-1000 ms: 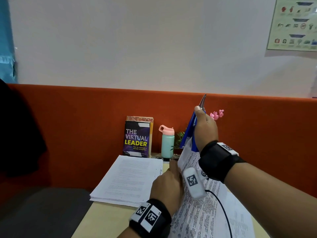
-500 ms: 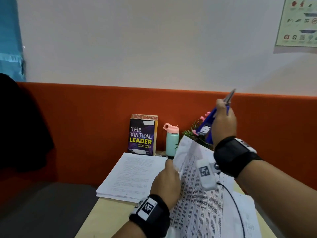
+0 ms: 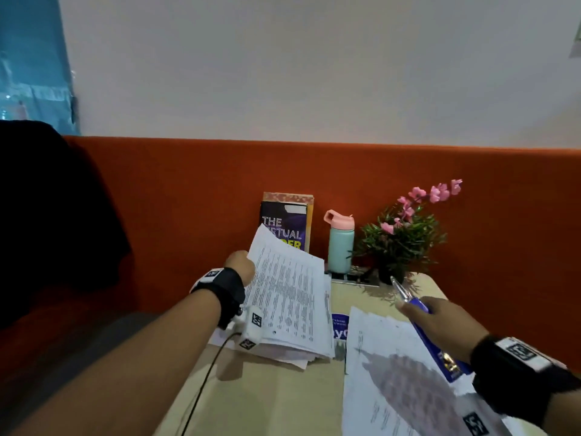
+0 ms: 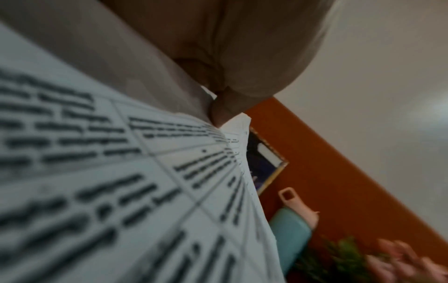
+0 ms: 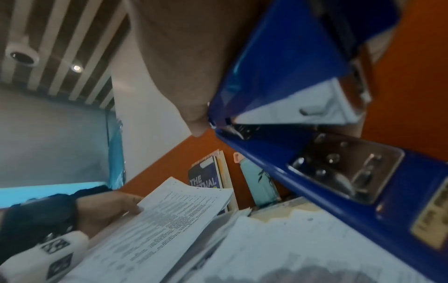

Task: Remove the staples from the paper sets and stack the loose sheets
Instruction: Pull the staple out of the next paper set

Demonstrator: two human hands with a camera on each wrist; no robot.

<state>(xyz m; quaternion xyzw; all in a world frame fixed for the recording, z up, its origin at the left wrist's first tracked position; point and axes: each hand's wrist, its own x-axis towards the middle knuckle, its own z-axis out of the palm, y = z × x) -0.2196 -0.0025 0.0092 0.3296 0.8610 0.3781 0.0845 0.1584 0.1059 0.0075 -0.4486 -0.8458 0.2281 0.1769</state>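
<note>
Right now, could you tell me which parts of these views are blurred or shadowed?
Head view: a dark shadow falls on the right-hand papers. Left wrist view: print on the held sheets is blurred close up, and the flowers are soft. Right wrist view: the blue stapler is blurred.

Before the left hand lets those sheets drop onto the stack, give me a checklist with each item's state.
1. Left hand grips the loose sheets at their far edge: ok.
2. Sheets are over the paper stack, far end tilted up: ok.
3. Stack edges squared: not ok, sheets fan out at the near end.
4. Right hand holds the blue stapler, clear of the stack: ok.
5. Next paper set lies under the right hand: ok.
6. Staple fully out of the held sheets: cannot tell.
</note>
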